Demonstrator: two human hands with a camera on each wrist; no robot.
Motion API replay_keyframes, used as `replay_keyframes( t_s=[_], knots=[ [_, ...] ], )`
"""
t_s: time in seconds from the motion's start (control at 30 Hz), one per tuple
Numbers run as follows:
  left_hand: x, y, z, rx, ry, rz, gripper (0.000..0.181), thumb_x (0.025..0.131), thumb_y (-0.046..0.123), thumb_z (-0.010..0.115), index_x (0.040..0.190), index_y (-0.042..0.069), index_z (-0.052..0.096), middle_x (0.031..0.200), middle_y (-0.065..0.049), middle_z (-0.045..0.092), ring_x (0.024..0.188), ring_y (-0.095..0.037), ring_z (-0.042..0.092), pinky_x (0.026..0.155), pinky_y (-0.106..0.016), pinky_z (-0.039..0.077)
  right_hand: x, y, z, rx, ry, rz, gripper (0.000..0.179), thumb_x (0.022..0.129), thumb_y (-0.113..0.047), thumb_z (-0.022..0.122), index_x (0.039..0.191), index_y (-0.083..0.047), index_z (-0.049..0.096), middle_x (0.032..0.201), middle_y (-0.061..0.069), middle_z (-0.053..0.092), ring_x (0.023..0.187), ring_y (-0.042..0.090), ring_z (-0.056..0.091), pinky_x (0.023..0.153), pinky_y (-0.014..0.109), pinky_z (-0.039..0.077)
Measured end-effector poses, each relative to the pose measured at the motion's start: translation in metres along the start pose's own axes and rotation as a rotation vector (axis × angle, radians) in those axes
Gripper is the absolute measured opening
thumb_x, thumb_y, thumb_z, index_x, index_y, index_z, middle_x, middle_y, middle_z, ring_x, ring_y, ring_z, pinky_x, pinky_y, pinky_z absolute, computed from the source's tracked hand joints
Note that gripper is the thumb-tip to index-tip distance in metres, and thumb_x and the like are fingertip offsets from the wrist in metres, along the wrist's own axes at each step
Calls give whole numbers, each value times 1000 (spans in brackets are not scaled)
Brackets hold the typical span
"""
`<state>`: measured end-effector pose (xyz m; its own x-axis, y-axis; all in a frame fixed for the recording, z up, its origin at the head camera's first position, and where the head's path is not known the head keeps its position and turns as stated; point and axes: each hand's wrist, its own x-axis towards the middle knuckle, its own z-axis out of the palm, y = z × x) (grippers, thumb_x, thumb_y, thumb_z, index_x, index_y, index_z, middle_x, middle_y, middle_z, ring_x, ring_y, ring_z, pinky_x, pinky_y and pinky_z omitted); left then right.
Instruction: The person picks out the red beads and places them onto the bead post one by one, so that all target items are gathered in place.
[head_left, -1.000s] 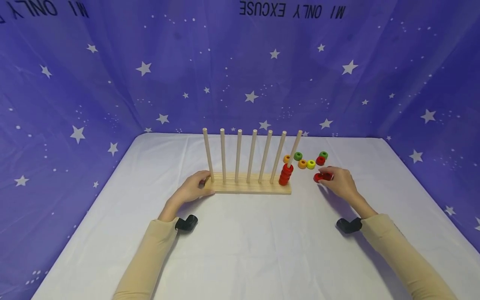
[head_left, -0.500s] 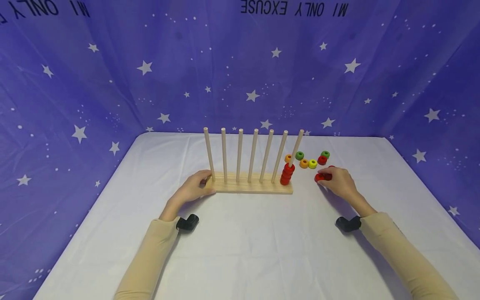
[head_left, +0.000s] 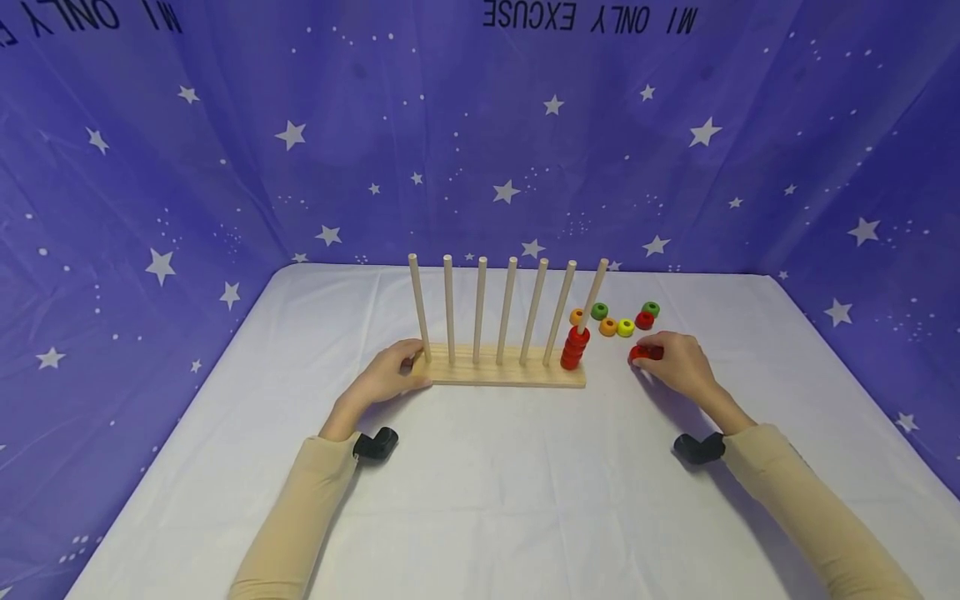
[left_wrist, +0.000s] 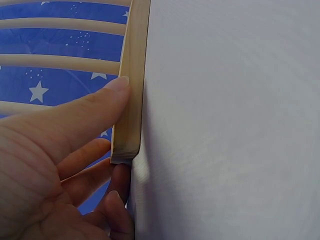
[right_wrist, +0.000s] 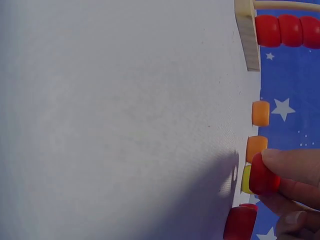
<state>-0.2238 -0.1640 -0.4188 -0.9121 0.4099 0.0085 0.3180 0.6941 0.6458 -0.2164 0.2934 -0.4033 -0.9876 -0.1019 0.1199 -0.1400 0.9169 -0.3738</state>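
My left hand (head_left: 386, 372) grips the left end of a wooden peg stand (head_left: 487, 379) with a row of upright pegs. In the left wrist view its thumb lies along the base edge (left_wrist: 132, 100), with fingers behind the end. Several red beads (head_left: 573, 350) are stacked on the rightmost peg. To the right of the stand, my right hand (head_left: 681, 365) pinches a red bead (right_wrist: 263, 175) between thumb and fingers, close over the table. Another red bead (right_wrist: 241, 222) lies beside that hand in the right wrist view, mostly hidden by it in the head view.
Behind the right hand lie loose beads: orange beads (head_left: 608, 327), a yellow bead (head_left: 626, 327), green beads (head_left: 599, 311) and a red bead (head_left: 645, 320). A white cloth (head_left: 480, 500) covers the table. A blue star-printed curtain (head_left: 420, 125) hangs around it.
The red bead at my right fingertips has tipped and come up slightly in the pinch. The left hand and the peg stand have stayed put.
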Motion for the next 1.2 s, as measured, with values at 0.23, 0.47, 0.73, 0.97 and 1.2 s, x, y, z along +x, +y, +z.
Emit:
replay_keyframes(
  t_s=[0.23, 0.47, 0.73, 0.97, 1.2],
  knots=[
    [0, 1, 0, 6, -2, -7, 67, 84, 19, 69, 137, -9, 39, 141, -26, 43, 120, -41, 50, 105, -50, 40, -4, -3, -2, 7, 40, -15, 38, 79, -16, 73, 110, 4, 66, 106, 27, 66, 95, 39, 58, 83, 52, 51],
    [0, 0, 0, 9, 2, -3, 67, 84, 19, 68, 138, -8, 38, 141, -26, 43, 120, -40, 50, 105, -51, 40, -7, -5, -4, -1, 84, -33, 39, 79, -16, 73, 111, 5, 65, 106, 28, 66, 98, 42, 59, 84, 55, 51],
    [1, 2, 0, -5, -4, -11, 68, 84, 20, 69, 138, -7, 38, 142, -25, 42, 121, -41, 50, 106, -51, 40, -8, -8, -6, 24, 167, -66, 36, 78, -15, 73, 108, 5, 67, 102, 27, 67, 90, 40, 62, 78, 54, 53],
    [0, 1, 0, -3, 3, 1, 67, 84, 19, 69, 137, -8, 39, 141, -26, 43, 120, -41, 50, 105, -51, 40, -8, -13, -12, 28, 230, -94, 33, 77, -12, 73, 106, 4, 68, 100, 27, 68, 89, 42, 64, 77, 55, 54],
    [1, 0, 0, -2, 7, 14, 66, 83, 18, 70, 136, -9, 41, 140, -27, 44, 119, -41, 51, 104, -51, 41, -10, -18, -14, 32, 328, -174, 29, 74, -11, 76, 99, 3, 70, 93, 24, 69, 80, 39, 66, 67, 50, 54]
  ],
)
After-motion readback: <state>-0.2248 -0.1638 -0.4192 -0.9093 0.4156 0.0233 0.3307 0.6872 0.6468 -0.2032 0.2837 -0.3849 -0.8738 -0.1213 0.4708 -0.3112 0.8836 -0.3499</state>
